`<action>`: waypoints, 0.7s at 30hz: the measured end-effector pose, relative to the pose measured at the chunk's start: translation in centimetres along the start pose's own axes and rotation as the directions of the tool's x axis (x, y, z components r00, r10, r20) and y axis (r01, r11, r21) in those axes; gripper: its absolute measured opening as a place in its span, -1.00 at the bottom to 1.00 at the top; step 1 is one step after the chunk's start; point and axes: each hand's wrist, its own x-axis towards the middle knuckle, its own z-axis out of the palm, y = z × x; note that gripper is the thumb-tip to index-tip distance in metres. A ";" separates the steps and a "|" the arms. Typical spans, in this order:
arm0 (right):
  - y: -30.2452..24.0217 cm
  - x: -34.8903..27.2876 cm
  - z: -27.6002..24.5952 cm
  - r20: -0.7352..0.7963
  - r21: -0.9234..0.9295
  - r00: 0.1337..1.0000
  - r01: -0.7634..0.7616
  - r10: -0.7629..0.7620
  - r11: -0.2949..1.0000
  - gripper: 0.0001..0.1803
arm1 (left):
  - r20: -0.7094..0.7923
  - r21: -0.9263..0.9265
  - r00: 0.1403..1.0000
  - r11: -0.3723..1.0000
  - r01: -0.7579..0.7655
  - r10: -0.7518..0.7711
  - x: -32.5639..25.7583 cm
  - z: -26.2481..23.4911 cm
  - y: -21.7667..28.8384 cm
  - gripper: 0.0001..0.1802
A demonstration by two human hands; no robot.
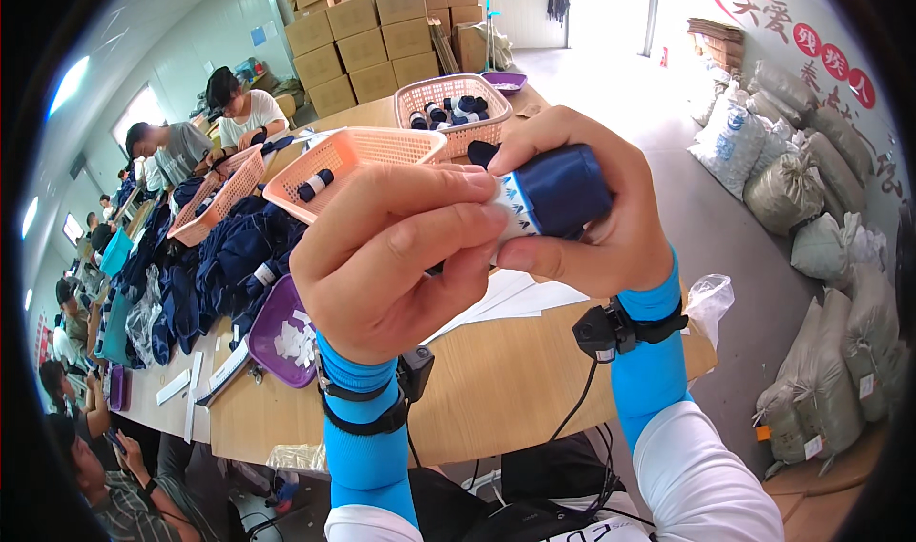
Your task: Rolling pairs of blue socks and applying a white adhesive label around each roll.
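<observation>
Above the counter [496, 389], our right hand [634, 208] curls round the navy roll [571, 191], apparently to steady it while our left hand [377, 260] pinches the white patterned band [516, 207] at its end.

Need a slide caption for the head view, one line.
Left hand and right hand hold a white-banded navy roll above a wood-toned table, with a pink basket of similar rolls behind.
</observation>
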 end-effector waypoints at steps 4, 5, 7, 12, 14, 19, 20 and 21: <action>-0.4 0.1 0.1 -0.016 0.007 1.000 -0.007 0.007 1.000 -0.37 | -0.024 -0.010 1.000 1.000 0.005 -0.005 -0.1 0.2 0.2 -0.70; -0.6 0.1 0.0 -0.012 0.006 1.000 -0.028 0.028 1.000 -0.37 | -0.024 -0.010 1.000 1.000 0.006 -0.006 -0.1 0.2 0.2 -0.70; -0.7 0.0 -0.1 -0.006 0.002 0.999 -0.050 0.050 0.999 -0.37 | -0.036 -0.025 0.999 1.000 0.011 -0.012 -0.2 0.4 0.2 -0.69; -0.3 0.0 0.4 -0.031 0.066 0.999 -0.015 0.017 0.998 -0.52 | -0.045 -0.006 0.999 1.000 0.009 -0.009 -0.4 0.3 0.3 -0.68; -0.2 0.0 0.4 -0.028 0.071 1.000 -0.011 0.013 0.997 -0.52 | -0.049 -0.001 0.999 1.000 0.005 -0.005 -0.5 0.3 0.3 -0.67; -0.4 0.0 0.2 -0.025 0.074 0.999 -0.029 0.030 0.997 -0.54 | -0.043 -0.032 0.999 0.999 0.003 -0.004 0.0 0.5 0.5 -0.67; -0.5 0.0 0.1 -0.016 0.060 1.000 -0.013 0.014 0.998 -0.55 | -0.043 -0.033 0.999 0.999 0.003 -0.004 0.0 0.5 0.5 -0.67; -0.5 0.1 0.2 -0.007 0.051 1.000 0.006 -0.005 0.999 -0.55 | -0.037 -0.027 0.999 0.999 0.025 -0.026 0.1 0.2 0.5 -0.66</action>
